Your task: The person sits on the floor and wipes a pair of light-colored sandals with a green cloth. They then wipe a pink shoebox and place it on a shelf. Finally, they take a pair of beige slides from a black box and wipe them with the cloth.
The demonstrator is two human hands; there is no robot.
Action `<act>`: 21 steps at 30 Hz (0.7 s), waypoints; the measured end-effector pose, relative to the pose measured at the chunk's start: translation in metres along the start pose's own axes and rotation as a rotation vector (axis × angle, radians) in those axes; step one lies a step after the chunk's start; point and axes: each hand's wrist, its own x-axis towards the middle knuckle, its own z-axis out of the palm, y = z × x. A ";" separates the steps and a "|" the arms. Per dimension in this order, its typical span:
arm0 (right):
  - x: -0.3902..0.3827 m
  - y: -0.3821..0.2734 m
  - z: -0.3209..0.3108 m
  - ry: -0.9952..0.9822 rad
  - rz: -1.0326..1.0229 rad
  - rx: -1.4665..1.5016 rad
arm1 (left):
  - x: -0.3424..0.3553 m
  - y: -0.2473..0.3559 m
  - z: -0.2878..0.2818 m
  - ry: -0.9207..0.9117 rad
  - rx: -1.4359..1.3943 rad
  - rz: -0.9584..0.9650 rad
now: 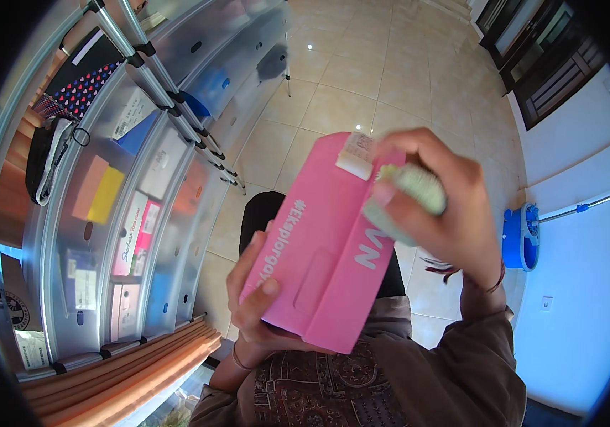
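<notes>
A pink cardboard box (312,228) with white lettering, likely a shoebox, is held tilted in front of my torso. My left hand (251,288) grips its near left end, thumb on the top face and fingers around the side. A whitish label (356,155) sits at the box's far end. Over the right side of the box, my right hand (444,188) is closed around a pale green fuzzy cloth (419,188), which lies against the box and covers part of the lettering. Motion blurs the right hand and the cloth.
On the left stands a rack of translucent storage boxes (98,160) with shoeboxes inside; telescopic metal poles (166,92) lean along it. An orange curtain (120,363) hangs at lower left. A blue mop bucket (520,238) is by the right wall, dark doors (550,64) at far right.
</notes>
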 end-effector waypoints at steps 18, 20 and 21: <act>-0.023 -0.006 -0.011 -0.367 0.023 0.002 | 0.094 0.028 -0.016 -0.649 0.301 -0.047; -0.028 -0.002 -0.012 -0.362 -0.016 0.014 | 0.094 0.029 -0.015 -0.676 0.320 0.009; -0.030 -0.001 -0.013 -0.359 -0.035 0.021 | 0.093 0.030 -0.014 -0.690 0.328 0.037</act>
